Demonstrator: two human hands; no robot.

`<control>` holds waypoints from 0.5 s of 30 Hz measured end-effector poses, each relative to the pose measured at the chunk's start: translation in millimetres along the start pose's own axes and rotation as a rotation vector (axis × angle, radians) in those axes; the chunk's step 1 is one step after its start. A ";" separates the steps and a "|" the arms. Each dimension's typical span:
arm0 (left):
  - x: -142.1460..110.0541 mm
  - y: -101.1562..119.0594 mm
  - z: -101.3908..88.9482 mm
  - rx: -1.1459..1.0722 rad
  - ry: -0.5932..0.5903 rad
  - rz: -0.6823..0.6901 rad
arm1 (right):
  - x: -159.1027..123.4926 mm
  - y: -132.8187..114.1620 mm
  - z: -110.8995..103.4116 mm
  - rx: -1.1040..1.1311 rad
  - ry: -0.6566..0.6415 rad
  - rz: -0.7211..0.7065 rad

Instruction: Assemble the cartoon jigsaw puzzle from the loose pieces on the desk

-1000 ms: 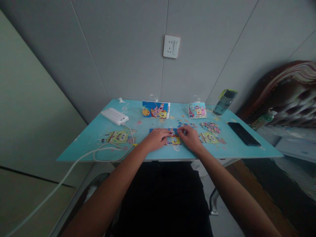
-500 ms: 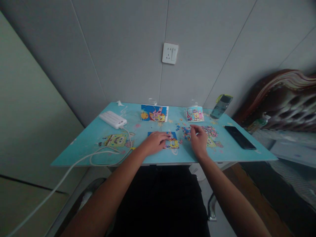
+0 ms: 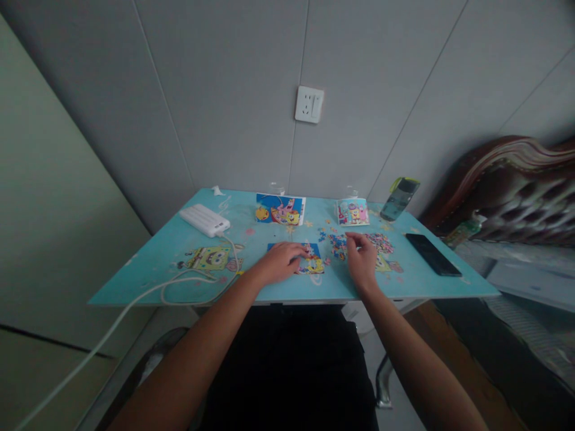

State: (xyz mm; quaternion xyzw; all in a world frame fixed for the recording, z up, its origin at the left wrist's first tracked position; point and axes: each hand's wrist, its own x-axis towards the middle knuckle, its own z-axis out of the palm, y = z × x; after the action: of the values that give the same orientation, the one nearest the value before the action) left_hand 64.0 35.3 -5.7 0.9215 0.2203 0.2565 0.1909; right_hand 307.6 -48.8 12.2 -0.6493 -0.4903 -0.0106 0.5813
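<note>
A small partly built cartoon jigsaw (image 3: 309, 261) lies near the front edge of the light-blue table (image 3: 148, 272). My left hand (image 3: 282, 262) rests flat on its left half, fingers stretched out. My right hand (image 3: 362, 258) hovers just right of the jigsaw, fingers curled toward a pile of loose pieces (image 3: 381, 242); whether it holds a piece is too small to tell. More loose blue pieces (image 3: 336, 242) lie between the jigsaw and the pile.
Two picture cards stand at the back: a wide one (image 3: 280, 209) and a small one (image 3: 353, 212). A white power bank (image 3: 204, 219) with a cable lies at the left, a black phone (image 3: 432, 254) at the right, a bottle (image 3: 399, 199) against the wall.
My right hand left the jigsaw and moved right toward the pile of loose pieces. The left hand stayed on the jigsaw. The camera tilted slightly.
</note>
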 end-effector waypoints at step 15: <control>6.6 1.4 -7.7 -0.156 -0.018 -0.043 | 27.5 40.5 -33.3 -0.114 0.016 0.003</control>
State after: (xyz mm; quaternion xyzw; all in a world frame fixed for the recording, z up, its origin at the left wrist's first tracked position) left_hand 65.2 39.2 3.7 0.9012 0.2175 0.2603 0.2696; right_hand 366.7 -50.8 8.9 -0.6819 -0.4834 -0.0430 0.5472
